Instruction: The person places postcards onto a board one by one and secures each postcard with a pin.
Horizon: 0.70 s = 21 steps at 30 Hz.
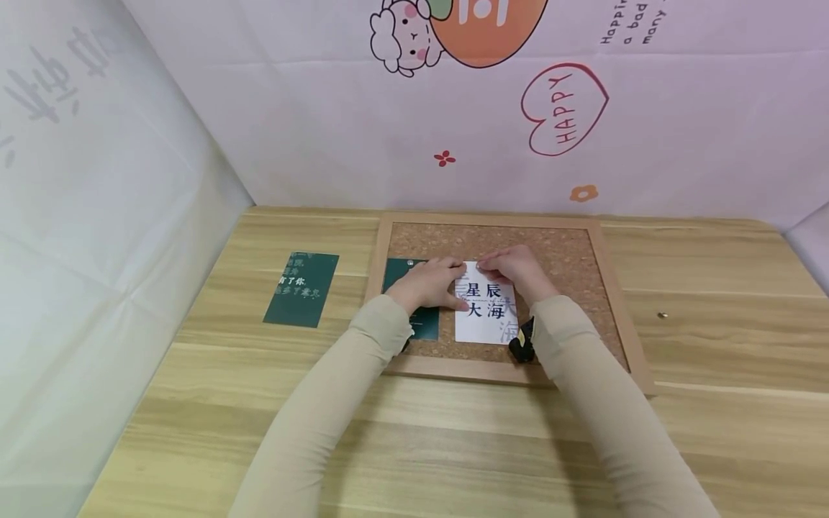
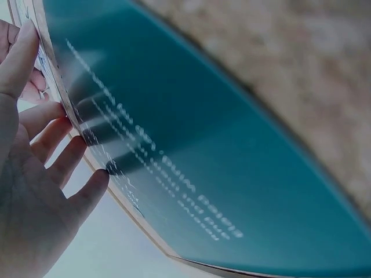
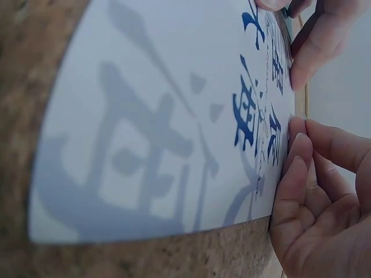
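White card: the white card (image 1: 487,311) with dark blue characters lies flat on the cork board (image 1: 570,259), centre of the head view, top edge under both hands.
Left hand: the left hand (image 1: 432,282) rests fingers-down on the card's upper left corner, fingers loosely extended, also overlapping the green card (image 1: 424,324) beside it.
Right hand: the right hand (image 1: 514,267) presses curled fingertips on the card's top edge; whether it pinches a pin there, I cannot tell.
Risk, slip: the card looks loose, so uneven pressure from either hand could skew it against the green card.
Risk, overlap: the two cards sit edge to edge; a nudge left could ride one over the other.
Around: a second green card (image 1: 301,288) lies on the table (image 1: 194,403) at left of the frame; a small brass pin (image 1: 662,315) sits at right, well apart.
In the way: the wooden frame (image 1: 453,368) borders the board; nothing else crowds the hands.
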### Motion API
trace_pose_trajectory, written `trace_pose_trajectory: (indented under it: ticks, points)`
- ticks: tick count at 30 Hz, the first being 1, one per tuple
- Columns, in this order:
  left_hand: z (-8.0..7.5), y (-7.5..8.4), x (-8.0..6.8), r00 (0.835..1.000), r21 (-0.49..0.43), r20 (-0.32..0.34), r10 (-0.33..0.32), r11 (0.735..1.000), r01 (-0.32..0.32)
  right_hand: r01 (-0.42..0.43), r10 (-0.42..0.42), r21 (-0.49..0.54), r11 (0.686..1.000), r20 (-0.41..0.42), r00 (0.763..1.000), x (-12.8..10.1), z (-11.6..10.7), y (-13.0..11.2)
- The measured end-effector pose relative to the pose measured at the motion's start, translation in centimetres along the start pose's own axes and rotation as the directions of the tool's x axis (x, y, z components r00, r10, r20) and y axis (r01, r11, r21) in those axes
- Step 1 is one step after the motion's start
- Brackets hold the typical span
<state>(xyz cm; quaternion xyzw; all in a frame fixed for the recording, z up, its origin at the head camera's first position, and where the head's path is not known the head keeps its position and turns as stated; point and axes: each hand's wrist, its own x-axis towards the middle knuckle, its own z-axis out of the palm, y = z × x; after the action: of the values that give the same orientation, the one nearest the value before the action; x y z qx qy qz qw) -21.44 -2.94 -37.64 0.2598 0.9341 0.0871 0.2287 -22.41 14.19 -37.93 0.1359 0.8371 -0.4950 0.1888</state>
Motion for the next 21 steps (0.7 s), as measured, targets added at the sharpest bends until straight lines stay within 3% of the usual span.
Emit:
trace_pose_trajectory:
  ticks: [21]
  points:
    - [0.13,-0.09,0.13,1.0,0.009,-0.001,-0.001,1.0,0.001,-0.022,0.022,0.016,1.0,-0.005,1.0,0.29,-0.1,0.22]
